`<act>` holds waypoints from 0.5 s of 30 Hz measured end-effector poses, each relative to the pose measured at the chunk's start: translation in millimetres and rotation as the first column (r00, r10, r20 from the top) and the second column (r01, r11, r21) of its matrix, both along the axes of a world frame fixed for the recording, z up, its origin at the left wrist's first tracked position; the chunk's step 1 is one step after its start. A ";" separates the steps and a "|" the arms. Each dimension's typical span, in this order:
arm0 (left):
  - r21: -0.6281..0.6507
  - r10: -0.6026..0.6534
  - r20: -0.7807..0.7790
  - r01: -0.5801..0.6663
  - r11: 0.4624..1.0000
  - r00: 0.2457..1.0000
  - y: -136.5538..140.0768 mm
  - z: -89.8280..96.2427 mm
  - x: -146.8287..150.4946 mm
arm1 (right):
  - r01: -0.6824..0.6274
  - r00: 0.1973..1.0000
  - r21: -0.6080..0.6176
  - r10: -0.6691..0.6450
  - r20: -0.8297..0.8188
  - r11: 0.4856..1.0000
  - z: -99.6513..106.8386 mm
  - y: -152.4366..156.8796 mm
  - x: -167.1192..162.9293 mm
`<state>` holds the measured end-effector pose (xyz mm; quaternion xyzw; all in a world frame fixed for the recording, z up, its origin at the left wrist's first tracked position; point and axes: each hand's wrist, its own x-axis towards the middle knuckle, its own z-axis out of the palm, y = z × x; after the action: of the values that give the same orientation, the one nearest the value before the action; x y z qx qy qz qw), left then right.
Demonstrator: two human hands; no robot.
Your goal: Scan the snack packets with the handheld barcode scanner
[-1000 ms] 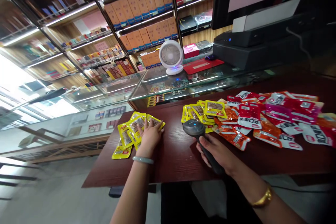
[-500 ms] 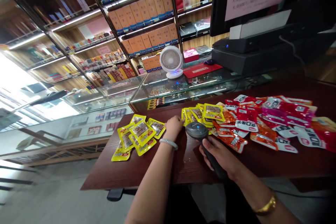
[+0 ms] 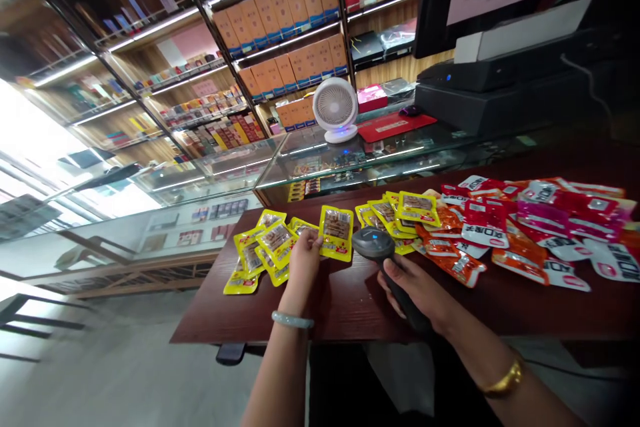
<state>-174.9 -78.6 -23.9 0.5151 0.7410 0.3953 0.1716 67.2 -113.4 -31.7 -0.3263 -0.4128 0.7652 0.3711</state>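
My left hand pinches the left edge of a yellow snack packet, whose barcode side faces me. In my right hand is a black handheld barcode scanner, gripped by its handle, its head close to the right of that packet. A loose pile of yellow packets lies on the left of the table, partly behind my left hand. Behind the scanner sits another group of yellow packets. To its right, red, orange and pink snack packets are heaped together.
The dark red wooden table ends at a front edge near me. Beyond it stand a glass display counter, a white fan and a red mat. A monitor and dark machine occupy the back right.
My left hand has come back leftward from the middle yellow group, now holding one yellow packet upright beside the scanner. The scanner stays in my right hand. The view has shifted slightly.
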 end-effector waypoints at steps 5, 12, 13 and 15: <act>0.044 -0.026 0.133 0.020 0.999 0.991 -22.2 -9.6 -9.9 | 0.003 0.998 0.018 -0.002 -0.061 1.000 5.8 -1.8 -9.1; 0.052 -0.042 0.166 0.034 0.998 0.985 -34.6 -23.0 -13.5 | -0.005 0.993 -0.002 0.005 -0.114 1.000 13.5 2.5 -18.5; 0.052 -0.035 0.156 0.027 0.998 0.987 -35.0 -23.3 -13.5 | -0.008 0.994 -0.005 0.008 -0.109 1.000 13.1 2.3 -19.6; 0.033 0.010 0.128 -0.014 0.999 0.992 -35.2 -22.0 -15.5 | -0.013 0.996 -0.004 0.012 -0.093 1.000 11.4 1.3 -21.4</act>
<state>-190.4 -113.8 -45.8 0.4870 0.7247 0.4410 0.2077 45.9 -112.1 -20.3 -0.2887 -0.3951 0.7828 0.3843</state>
